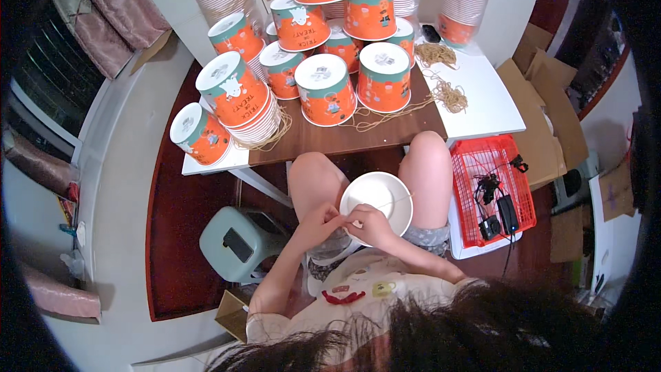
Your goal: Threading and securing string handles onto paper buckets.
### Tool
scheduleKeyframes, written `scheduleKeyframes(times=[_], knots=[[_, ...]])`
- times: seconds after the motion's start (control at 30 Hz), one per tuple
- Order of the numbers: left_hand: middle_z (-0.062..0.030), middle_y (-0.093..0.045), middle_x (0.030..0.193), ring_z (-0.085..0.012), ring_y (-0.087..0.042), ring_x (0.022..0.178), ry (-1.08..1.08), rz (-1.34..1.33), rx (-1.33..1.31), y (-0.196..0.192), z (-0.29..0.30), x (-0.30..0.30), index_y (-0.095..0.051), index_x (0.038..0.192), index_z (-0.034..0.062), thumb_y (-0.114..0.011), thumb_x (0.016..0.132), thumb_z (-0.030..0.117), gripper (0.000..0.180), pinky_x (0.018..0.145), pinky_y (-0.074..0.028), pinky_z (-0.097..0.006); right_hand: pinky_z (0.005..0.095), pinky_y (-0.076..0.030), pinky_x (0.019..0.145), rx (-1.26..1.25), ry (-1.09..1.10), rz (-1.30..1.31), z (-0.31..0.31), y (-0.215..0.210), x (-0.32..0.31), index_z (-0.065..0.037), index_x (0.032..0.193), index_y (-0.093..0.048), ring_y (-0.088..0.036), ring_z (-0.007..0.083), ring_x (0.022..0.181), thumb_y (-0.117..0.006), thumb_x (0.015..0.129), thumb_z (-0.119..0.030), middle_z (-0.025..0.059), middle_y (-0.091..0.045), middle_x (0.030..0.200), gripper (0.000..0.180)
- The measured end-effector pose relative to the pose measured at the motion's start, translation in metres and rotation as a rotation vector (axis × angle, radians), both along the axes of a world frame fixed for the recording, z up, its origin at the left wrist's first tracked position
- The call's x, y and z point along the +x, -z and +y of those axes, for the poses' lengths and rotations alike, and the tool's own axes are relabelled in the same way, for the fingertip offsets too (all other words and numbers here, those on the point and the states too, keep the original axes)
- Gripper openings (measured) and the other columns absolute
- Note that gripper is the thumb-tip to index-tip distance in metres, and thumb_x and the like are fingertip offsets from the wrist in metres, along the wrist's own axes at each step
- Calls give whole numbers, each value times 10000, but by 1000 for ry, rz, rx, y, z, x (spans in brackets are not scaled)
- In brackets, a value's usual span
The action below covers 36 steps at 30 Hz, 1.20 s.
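A white paper bucket (381, 189) rests in my lap between my thighs, its open mouth facing up. A thin pale string (397, 201) crosses its inside toward the right rim. At the bucket's near left rim, my left hand (322, 226) is closed, fingertips pinched together. Touching it, my right hand (370, 224) is closed too and lies over the near part of the rim. What the fingertips hold is too small to make out.
On the brown table (323, 148) ahead, orange and green paper buckets (326, 100) stand upside down in stacks. Bundles of tan string (451, 96) lie at the right. A red basket (463, 186) with black cables stands right of my leg, a pale green stool (220, 244) at left.
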State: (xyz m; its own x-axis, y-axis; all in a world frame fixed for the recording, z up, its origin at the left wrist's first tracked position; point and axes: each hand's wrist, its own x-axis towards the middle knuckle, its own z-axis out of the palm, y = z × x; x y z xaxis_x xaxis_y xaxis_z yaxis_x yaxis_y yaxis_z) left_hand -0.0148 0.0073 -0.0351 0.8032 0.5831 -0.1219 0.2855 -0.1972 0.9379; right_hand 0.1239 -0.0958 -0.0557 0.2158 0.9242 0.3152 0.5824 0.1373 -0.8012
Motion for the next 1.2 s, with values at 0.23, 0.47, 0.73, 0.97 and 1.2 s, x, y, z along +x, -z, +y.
scheduleKeyframes(times=[0.23,0.47,0.73,0.97,1.2], knots=[[-82,-603,735,-148,-569,629,-136,148,142,7,-16,-17,-608,898,38,-598,760,185,202,584,-450,-265,245,-418,512,-104,-6,202,1,7,4,-52,741,-640,-512,129,555,-638,706,-98,59,-580,668,59],[-128,-610,782,-242,-593,685,-201,178,356,28,-30,-10,-623,903,43,-593,748,203,225,637,-463,-330,247,-416,508,-131,-13,228,0,4,2,-51,753,-639,-507,128,547,-632,713,-99,61,-580,677,63],[-96,-612,769,-196,-605,647,-326,-34,464,9,-32,-10,-613,855,48,-583,736,53,122,547,-475,-272,251,-402,497,-125,25,245,-2,7,2,-46,742,-625,-491,119,539,-633,713,-102,47,-564,664,64],[-86,-606,770,-183,-590,622,-287,-124,517,18,-30,-7,-600,827,36,-578,725,25,104,544,-467,-258,241,-405,499,-94,10,259,-2,10,1,-50,754,-626,-497,120,544,-632,714,-101,47,-570,678,65],[-62,-620,768,-115,-571,607,-264,-152,419,15,-31,-5,-616,837,40,-595,721,19,120,542,-453,-219,238,-404,494,-85,7,247,-1,11,0,-52,752,-626,-498,119,541,-641,709,-96,49,-570,679,64]])
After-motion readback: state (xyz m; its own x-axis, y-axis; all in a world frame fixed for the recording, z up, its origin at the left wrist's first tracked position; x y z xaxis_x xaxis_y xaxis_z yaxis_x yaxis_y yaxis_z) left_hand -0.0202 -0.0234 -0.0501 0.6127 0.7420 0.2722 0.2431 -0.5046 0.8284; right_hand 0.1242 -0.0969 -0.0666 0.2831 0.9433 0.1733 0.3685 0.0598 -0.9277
